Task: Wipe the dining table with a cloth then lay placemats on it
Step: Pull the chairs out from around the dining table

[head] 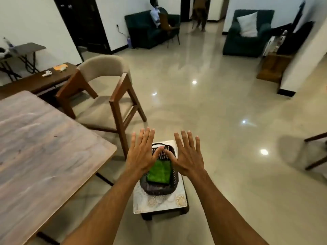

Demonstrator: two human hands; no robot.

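A wooden dining table [40, 147] fills the left side of the head view, its top bare. To its right a small low table [178, 203] carries a dark plastic basket [159, 190] with a folded green cloth [160, 172] inside. My left hand [143, 152] and my right hand [188, 156] hover above the basket, palms down, fingers spread, holding nothing. The thumbs nearly meet over the basket's far rim. No placemats are visible.
A wood-framed chair with beige cushions [104, 91] stands beyond the table's corner. A dark bench [35, 82] with small items sits behind it. Part of another chair [316, 151] shows at the right edge. Sofas and two people are far across the glossy floor.
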